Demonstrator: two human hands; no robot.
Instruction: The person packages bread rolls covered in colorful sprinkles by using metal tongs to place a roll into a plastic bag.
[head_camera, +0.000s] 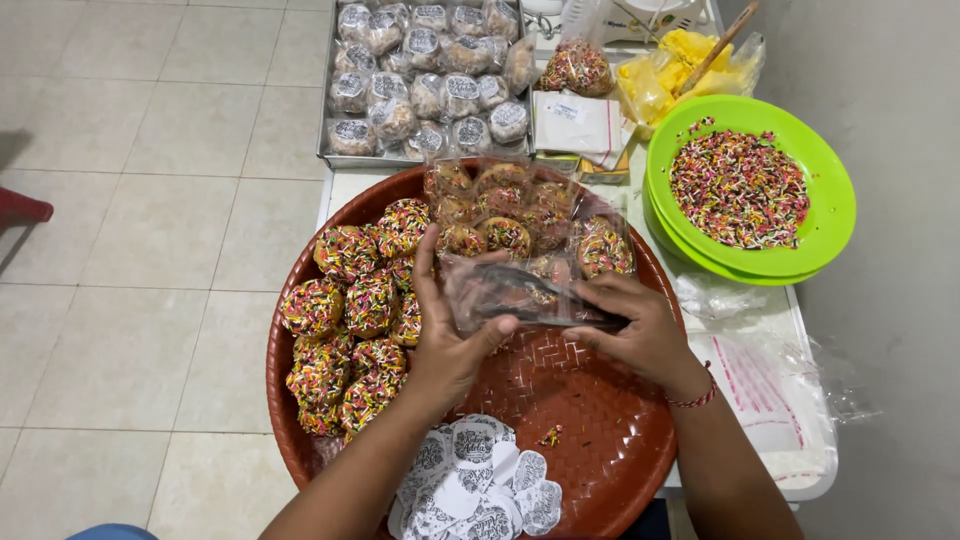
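My left hand (447, 335) and my right hand (637, 330) both grip a small clear plastic bag (520, 290) over a round red woven tray (590, 400). A dark shape shows inside the bag; I cannot tell what it is. Several sprinkle-coated round pastries (345, 330) lie piled on the tray's left side, just left of my left hand. More of them, wrapped in clear plastic (525, 215), sit at the tray's far side. Round white printed stickers (480, 480) lie at the tray's near edge.
A green plate of coloured sprinkles (745, 190) stands at the right. A metal tray of bagged pastries (425, 75) sits at the back. Clear bags (770, 385) lie on the white table at the right. Tiled floor lies to the left.
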